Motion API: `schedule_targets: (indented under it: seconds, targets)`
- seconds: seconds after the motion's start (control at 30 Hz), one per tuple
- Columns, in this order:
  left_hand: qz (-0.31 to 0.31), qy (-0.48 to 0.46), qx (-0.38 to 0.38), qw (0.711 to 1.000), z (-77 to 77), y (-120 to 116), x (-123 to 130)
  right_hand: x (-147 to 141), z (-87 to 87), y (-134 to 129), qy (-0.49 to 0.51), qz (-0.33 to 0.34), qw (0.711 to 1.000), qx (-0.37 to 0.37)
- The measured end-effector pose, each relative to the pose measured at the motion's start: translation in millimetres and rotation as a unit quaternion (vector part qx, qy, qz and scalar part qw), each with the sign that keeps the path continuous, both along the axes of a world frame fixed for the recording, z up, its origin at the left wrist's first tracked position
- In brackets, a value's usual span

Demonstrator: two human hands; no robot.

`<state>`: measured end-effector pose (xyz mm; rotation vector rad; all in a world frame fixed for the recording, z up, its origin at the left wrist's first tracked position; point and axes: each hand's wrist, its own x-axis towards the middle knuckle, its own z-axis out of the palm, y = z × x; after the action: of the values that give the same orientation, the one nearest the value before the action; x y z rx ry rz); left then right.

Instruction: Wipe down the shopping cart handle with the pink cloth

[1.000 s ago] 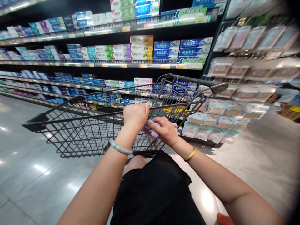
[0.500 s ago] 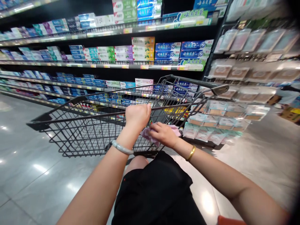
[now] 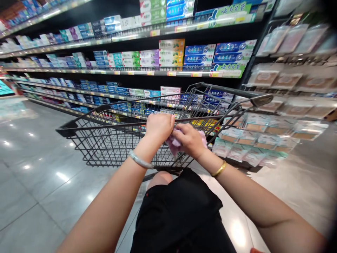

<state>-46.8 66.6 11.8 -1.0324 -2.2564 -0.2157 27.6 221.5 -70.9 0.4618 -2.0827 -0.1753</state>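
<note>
A black wire shopping cart [image 3: 102, 147] stands sideways in front of me, its handle off to the right. My left hand [image 3: 160, 125] is closed around the cart's near top rail, a pale bangle on that wrist. Just right of it, my right hand [image 3: 190, 140] clutches a crumpled pinkish-purple cloth [image 3: 176, 143] against the same rail. Part of the cloth hangs below the fingers and some shows beyond the hand. A gold bracelet sits on the right wrist. The fingertips of the left hand are hidden behind the rail.
Long shelves [image 3: 131, 72] of boxed goods, many like toothpaste cartons [image 3: 200, 56], run behind the cart. Hanging packets [image 3: 263, 123] fill a rack at the right. Shiny tiled floor [image 3: 34, 182] spreads to the left. My knee and black clothing [image 3: 179, 214] are close below the cart.
My right hand has moved up with the cloth, from below the rail to the rail beside my left hand. The left hand keeps its grip. The view has shifted slightly left.
</note>
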Motion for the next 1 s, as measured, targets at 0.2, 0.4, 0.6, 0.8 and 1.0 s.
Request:
schedule_targets:
  seconds: [0.2, 0.4, 0.6, 0.8, 1.0]
  targets:
    - [0.046, 0.02, 0.017, 0.999, -10.9, -32, -14, -2, -14.2, -12, -0.023, -0.007, 1.0, 0.017]
    - [0.055, 0.025, 0.032, 0.998, -21.0, -52, -27, -13, -17.0, -29, 0.016, -0.029, 0.999, -0.019]
    - [0.051, 0.035, 0.038, 0.997, -25.9, -48, -30, -21, -17.8, -40, 0.004, -0.014, 0.998, -0.057]
    - [0.059, 0.049, 0.054, 0.996, -31.1, -47, -28, -25, -33.8, -55, -0.02, -0.014, 0.998, -0.049]
    - [0.059, 0.062, 0.063, 0.994, -33.5, -45, -28, -30, -48.4, -64, -0.032, -0.024, 0.994, -0.103]
